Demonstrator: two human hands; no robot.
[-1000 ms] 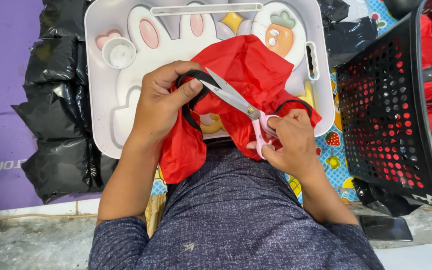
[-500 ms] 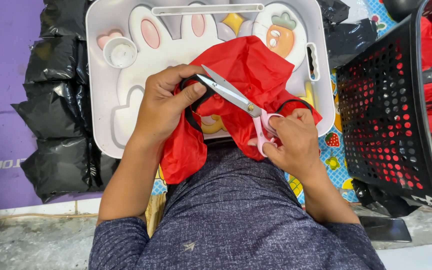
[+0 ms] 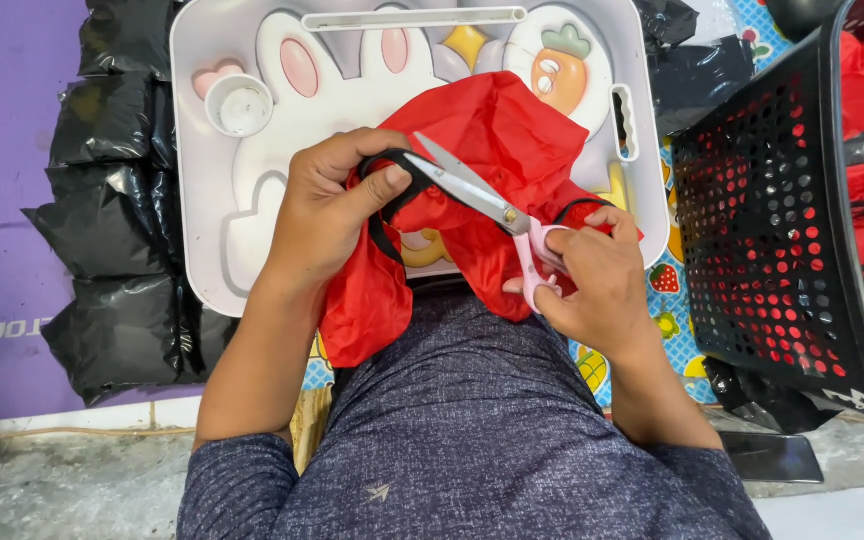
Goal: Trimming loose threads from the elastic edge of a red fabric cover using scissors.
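Over a white lap tray (image 3: 202,180) with a small round cup (image 3: 239,105) sunk in it, the left hand (image 3: 327,210) pinches a red cloth bag (image 3: 497,150) by its black strap while the right hand (image 3: 592,275), fingers through pink scissors (image 3: 492,205), holds the blades open; the black basket (image 3: 762,210) alongside holds more red cloth.

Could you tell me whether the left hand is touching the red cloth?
Touching: the head view shows the left hand gripping the red cloth, thumb pressed on its black strap.
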